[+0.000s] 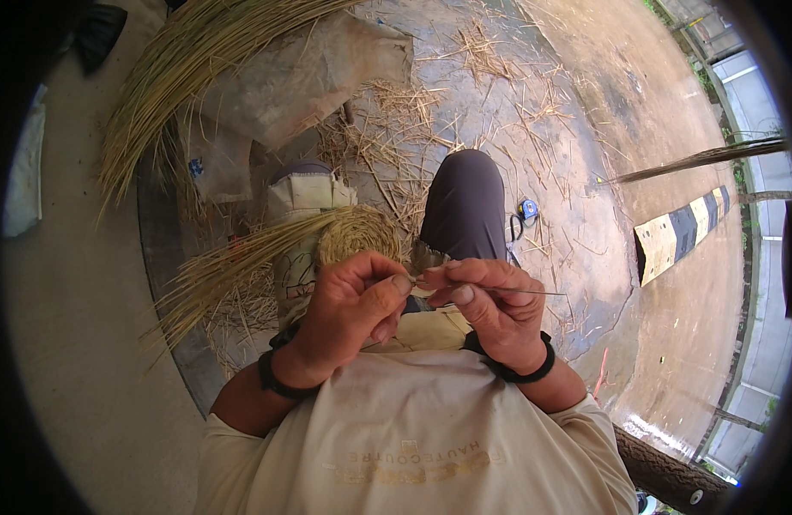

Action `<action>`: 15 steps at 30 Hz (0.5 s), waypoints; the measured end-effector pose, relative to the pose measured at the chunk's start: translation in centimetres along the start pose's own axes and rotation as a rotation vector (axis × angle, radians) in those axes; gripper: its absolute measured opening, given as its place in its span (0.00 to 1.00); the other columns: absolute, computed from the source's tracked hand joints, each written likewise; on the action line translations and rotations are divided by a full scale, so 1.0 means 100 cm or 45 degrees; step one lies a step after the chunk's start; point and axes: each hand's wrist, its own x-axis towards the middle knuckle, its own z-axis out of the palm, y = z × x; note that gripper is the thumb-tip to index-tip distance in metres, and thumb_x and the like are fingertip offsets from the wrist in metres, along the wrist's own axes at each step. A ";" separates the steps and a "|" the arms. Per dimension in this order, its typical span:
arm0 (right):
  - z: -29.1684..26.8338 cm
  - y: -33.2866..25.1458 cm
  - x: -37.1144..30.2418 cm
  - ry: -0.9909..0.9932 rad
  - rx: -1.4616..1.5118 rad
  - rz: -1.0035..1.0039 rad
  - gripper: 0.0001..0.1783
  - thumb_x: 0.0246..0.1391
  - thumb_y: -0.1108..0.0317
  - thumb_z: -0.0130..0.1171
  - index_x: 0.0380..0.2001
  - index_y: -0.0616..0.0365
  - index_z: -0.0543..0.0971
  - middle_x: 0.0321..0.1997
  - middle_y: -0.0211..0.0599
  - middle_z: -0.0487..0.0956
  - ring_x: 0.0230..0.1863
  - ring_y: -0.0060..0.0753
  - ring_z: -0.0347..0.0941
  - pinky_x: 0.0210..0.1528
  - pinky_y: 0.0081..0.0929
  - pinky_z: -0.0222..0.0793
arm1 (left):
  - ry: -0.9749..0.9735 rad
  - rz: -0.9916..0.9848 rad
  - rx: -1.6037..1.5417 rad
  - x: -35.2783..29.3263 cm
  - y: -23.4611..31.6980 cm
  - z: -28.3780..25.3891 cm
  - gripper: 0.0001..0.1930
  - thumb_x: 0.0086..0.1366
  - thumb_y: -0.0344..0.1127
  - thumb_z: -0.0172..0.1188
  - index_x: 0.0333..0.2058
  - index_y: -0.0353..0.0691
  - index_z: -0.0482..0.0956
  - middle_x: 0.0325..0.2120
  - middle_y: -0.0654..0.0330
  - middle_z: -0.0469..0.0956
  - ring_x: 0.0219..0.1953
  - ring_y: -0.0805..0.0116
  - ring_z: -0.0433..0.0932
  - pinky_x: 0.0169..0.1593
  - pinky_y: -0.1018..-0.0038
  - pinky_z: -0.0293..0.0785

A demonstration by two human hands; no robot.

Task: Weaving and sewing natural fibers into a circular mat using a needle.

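In front of my chest my two hands meet, fingertips nearly touching. My right hand (pixel 499 309) is closed on a long thin needle (pixel 546 293), whose shaft sticks out to the right past the fingers. Thumb and forefinger of my left hand (pixel 357 296) are pinched together at the needle's other end; what lies between them is too small to make out. Just beyond the left hand, a coiled straw round (pixel 359 233) rests on my left leg. Its loose straw ends (pixel 233 257) fan out to the left.
A large bundle of long straw (pixel 199 60) lies at the far left beside a worn sheet (pixel 297 81). Straw scraps (pixel 387 112) litter the ground. A blue tape measure (pixel 528 209) sits right of my right knee (pixel 465 202). A black-and-white striped ramp (pixel 683 232) stands farther right.
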 end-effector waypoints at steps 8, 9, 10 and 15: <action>-0.001 -0.005 0.006 -0.159 -0.430 -0.024 0.12 0.64 0.80 0.60 0.50 0.62 0.81 0.48 0.42 0.85 0.47 0.35 0.82 0.49 0.28 0.77 | 0.057 -0.029 -0.018 0.004 0.001 0.001 0.02 0.71 0.29 0.57 0.38 0.40 0.78 0.17 0.64 0.73 0.13 0.78 0.66 0.18 0.76 0.64; -0.001 -0.005 0.007 -0.167 -0.483 -0.049 0.12 0.64 0.80 0.60 0.50 0.62 0.81 0.48 0.42 0.85 0.46 0.36 0.83 0.48 0.29 0.77 | 0.097 -0.060 -0.039 0.004 0.001 0.002 0.02 0.71 0.29 0.57 0.38 0.41 0.78 0.17 0.64 0.73 0.13 0.78 0.65 0.18 0.76 0.64; -0.001 -0.003 0.007 -0.178 -0.537 -0.144 0.12 0.63 0.81 0.60 0.49 0.62 0.81 0.48 0.42 0.85 0.46 0.37 0.83 0.48 0.29 0.77 | 0.134 -0.092 -0.059 0.004 0.002 0.003 0.02 0.71 0.29 0.56 0.38 0.41 0.78 0.17 0.65 0.73 0.13 0.78 0.64 0.18 0.77 0.63; -0.006 -0.003 0.008 -0.212 -0.552 -0.334 0.11 0.64 0.82 0.56 0.49 0.63 0.79 0.46 0.44 0.85 0.47 0.42 0.83 0.49 0.31 0.79 | 0.274 0.025 0.105 0.006 0.005 -0.001 0.02 0.72 0.30 0.54 0.39 0.42 0.75 0.17 0.68 0.69 0.15 0.81 0.62 0.19 0.80 0.59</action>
